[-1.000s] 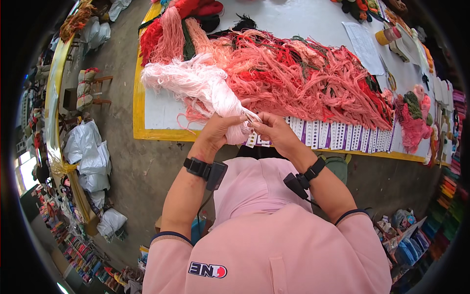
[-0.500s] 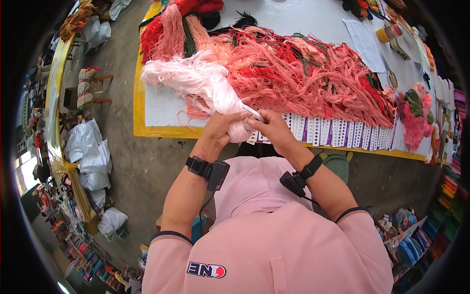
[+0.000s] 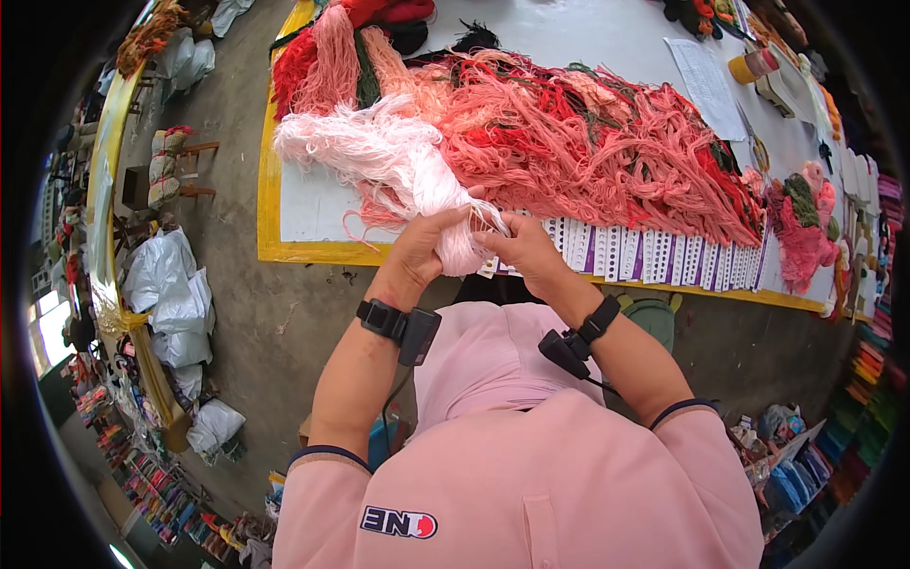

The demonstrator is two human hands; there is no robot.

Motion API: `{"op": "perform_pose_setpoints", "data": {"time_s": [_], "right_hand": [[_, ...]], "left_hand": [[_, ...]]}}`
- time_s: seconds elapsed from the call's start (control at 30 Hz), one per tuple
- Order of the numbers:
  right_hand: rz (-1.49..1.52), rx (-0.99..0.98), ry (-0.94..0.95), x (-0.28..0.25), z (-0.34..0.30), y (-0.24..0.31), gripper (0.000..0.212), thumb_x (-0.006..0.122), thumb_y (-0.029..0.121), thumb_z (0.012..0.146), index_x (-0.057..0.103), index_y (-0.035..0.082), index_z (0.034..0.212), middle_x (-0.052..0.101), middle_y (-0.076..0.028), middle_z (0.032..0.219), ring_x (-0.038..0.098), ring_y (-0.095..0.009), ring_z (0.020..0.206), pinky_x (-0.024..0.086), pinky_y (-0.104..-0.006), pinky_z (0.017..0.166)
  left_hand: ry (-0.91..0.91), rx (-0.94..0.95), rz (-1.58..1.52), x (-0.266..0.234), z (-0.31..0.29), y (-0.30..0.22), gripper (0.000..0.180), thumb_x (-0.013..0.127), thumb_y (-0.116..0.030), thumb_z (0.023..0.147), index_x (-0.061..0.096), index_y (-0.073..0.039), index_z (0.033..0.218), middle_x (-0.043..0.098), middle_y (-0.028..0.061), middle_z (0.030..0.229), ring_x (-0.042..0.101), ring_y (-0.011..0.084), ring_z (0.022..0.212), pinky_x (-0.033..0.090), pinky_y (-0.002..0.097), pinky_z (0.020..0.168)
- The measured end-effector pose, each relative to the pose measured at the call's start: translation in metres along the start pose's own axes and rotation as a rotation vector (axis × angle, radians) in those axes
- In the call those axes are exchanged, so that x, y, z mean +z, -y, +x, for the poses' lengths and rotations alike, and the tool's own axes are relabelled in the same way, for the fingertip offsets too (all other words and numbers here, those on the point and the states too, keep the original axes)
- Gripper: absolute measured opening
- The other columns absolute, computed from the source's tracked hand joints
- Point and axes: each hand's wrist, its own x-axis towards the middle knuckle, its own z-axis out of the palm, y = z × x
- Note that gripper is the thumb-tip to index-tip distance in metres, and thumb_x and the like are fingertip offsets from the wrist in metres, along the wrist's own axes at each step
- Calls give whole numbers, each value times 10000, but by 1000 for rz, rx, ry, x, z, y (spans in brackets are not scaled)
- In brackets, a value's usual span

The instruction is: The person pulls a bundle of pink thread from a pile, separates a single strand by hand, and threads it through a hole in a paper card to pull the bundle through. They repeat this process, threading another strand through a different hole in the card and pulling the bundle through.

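Observation:
Pale pink thread in a thick hank (image 3: 403,156) lies across the table's near left part, its end hanging over the front edge between my hands. My left hand (image 3: 423,248) is wrapped round this end from the left. From the right, my right hand (image 3: 523,248) pinches a few of its strands, fingers closed near my left fingertips. Behind and to the right spreads a big tangled heap of coral and red thread (image 3: 578,152) with some dark green strands. White cards with rows of holes (image 3: 654,256) line the front edge beneath it.
The white table (image 3: 308,213) has a yellow-taped rim. A paper sheet (image 3: 706,85), scissors (image 3: 758,152) and a thread cone (image 3: 754,66) lie at the back right. Pink and green hanks (image 3: 806,223) sit at the right end. White plastic bags (image 3: 171,284) stand off to the left.
My right fingers have shifted slightly at the hank's end, and the strands between my hands look more spread. The hank and the heap stay in place.

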Motion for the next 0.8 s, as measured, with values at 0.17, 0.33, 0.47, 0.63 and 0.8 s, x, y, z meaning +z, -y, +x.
{"op": "perform_pose_setpoints", "data": {"time_s": [0.17, 0.33, 0.47, 0.63, 0.8], "right_hand": [[25, 25, -18, 1, 4, -2, 286, 680, 129, 888, 634, -2, 1138, 661, -14, 984, 617, -66, 858, 496, -228, 748], [34, -4, 13, -5, 1, -4, 263, 673, 136, 890, 642, -7, 1109, 650, -7, 947, 590, -60, 807, 476, -224, 697], [14, -26, 14, -11, -1, -2, 199, 663, 191, 905, 640, 32, 1022, 566, 46, 823, 445, -32, 663, 364, -205, 586], [43, 9, 16, -9, 1, -2, 198, 649, 179, 913, 632, 26, 1037, 563, 42, 824, 445, -39, 668, 372, -210, 600], [-78, -48, 46, 3, 6, -3, 230, 638, 170, 922, 619, 15, 1091, 605, 23, 884, 496, -34, 725, 397, -196, 630]], "left_hand": [[44, -3, -28, 0, 0, -1, 472, 540, -80, 924, 443, 36, 1371, 656, 166, 1088, 670, 227, 954, 551, 345, 852], [26, -11, -33, -2, 1, -1, 471, 533, -84, 928, 441, 34, 1374, 652, 168, 1092, 669, 227, 948, 551, 348, 851], [30, -2, -23, -3, -1, -2, 470, 542, -116, 944, 443, 32, 1379, 628, 160, 1148, 651, 217, 997, 548, 357, 862], [117, -20, -21, 0, -3, -4, 523, 523, -181, 973, 372, 24, 1429, 570, 193, 1252, 609, 258, 1108, 513, 393, 953], [91, -21, -44, 5, -5, -5, 486, 557, -178, 963, 438, 24, 1389, 602, 158, 1204, 630, 222, 1044, 529, 361, 913]]}}
